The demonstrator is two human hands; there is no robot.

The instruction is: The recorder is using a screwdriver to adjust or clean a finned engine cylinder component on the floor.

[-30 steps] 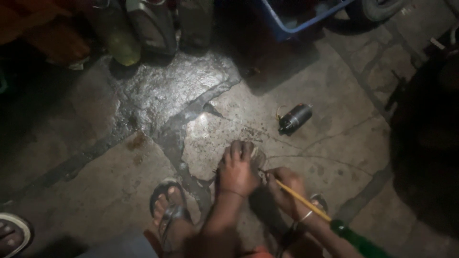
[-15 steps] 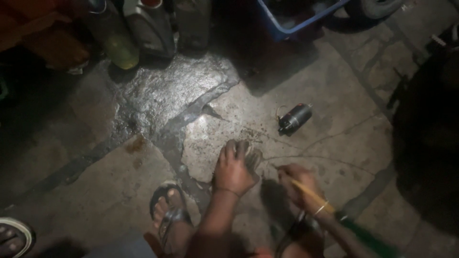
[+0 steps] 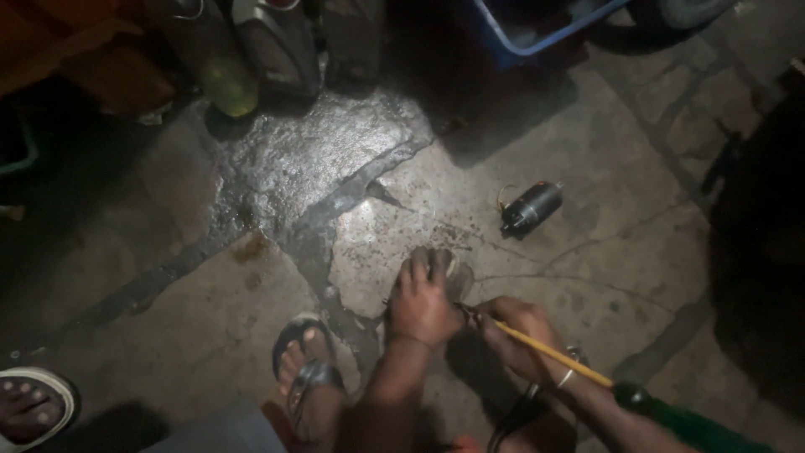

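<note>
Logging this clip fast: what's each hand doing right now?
Left hand: pressed down on a small part on the floor.
Right hand: closed on a yellow-shafted tool.

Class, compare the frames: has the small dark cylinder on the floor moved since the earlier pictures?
No. The dark cylinder lies in the same spot beside the floor crack; only the camera view shifted slightly.

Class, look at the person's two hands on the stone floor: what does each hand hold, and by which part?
The right hand grips a thin yellow-shafted tool near its front end. The left hand presses a small object against the floor; what it is cannot be told.
</note>
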